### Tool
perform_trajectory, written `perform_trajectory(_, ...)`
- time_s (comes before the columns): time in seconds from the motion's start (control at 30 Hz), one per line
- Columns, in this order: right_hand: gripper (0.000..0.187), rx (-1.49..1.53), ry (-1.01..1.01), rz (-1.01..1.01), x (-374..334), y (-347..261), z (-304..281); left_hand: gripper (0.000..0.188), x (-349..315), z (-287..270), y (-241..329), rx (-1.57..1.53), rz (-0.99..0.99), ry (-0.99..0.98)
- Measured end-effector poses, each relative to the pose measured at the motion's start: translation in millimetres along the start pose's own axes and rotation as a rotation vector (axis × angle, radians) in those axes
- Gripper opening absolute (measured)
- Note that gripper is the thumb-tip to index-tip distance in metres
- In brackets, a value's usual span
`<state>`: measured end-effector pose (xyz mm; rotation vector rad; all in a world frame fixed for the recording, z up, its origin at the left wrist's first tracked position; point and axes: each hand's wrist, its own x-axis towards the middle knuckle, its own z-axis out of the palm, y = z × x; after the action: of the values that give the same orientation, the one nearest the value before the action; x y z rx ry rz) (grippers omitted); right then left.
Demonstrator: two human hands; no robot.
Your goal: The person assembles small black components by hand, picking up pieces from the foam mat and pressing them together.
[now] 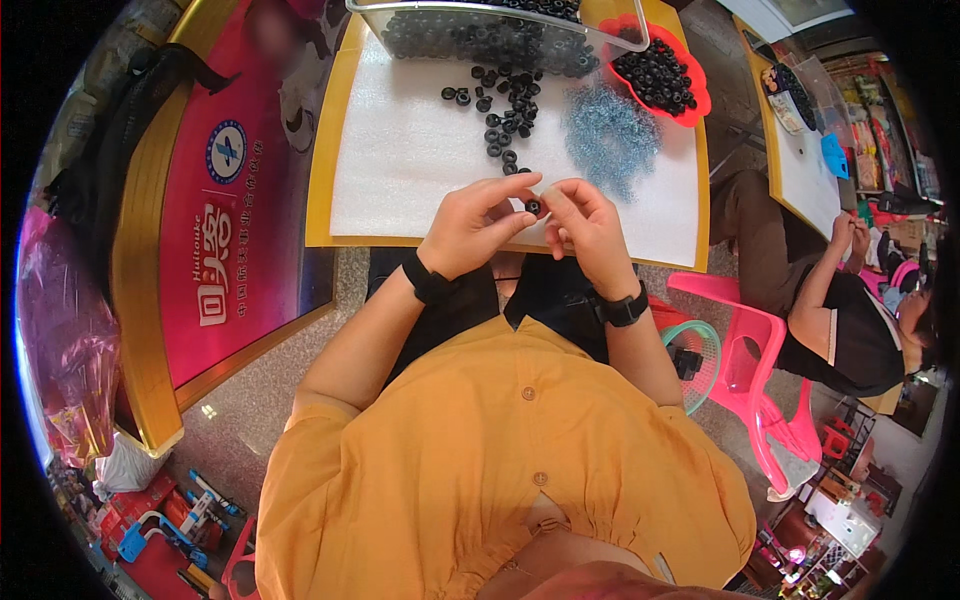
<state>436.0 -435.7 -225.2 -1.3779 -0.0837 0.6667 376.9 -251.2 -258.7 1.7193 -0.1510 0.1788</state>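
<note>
Near the front edge of the table, my left hand (474,226) pinches a small round black part (533,206) with a hole in its middle, between thumb and fingers. My right hand (590,228) is closed just beside it, thumb and forefinger pressed together at the part. What those fingertips hold, if anything, is too small to make out. Ahead of my hands lie loose black parts (494,136) of the same kind in a trailing heap. A pile of tiny shiny bluish pieces (612,138) is spread to their right.
A clear plastic bin (490,45) of black parts and a red scalloped bowl (703,95) of smaller black pieces stand at the back of the white-topped table (400,190). To the right are a pink chair (745,350), a green basket (708,345) and another seated person (850,320).
</note>
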Motion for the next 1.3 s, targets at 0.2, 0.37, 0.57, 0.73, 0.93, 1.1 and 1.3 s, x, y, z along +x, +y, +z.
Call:
perform_trajectory(0.2,0.017,-0.047,-0.106,-0.017,2,4,1,0.032,0,2,2,0.024,0.036,0.028)
perform_trajectory(0.37,0.016,0.109,-0.102,0.016,5,4,0,0.027,2,2,1,0.022,0.086,0.059)
perform_trajectory(0.57,0.017,-0.155,-0.1,-0.047,14,-22,1,0.026,0,2,-2,-0.094,-0.004,0.159)
perform_trajectory(0.73,0.015,-0.994,0.107,-0.553,62,-29,-7,0.027,0,3,-4,-0.181,-0.057,0.192)
perform_trajectory(0.93,0.015,-1.317,0.091,-0.713,101,-33,0,0.027,2,1,-5,-0.13,-0.055,0.159)
perform_trajectory(1.1,0.015,-1.374,-0.009,-0.663,109,-39,9,0.028,2,0,-4,-0.08,-0.01,0.146)
perform_trajectory(1.3,0.019,-1.426,-0.075,-0.654,109,-34,5,0.027,3,1,-2,-0.086,-0.007,0.148)
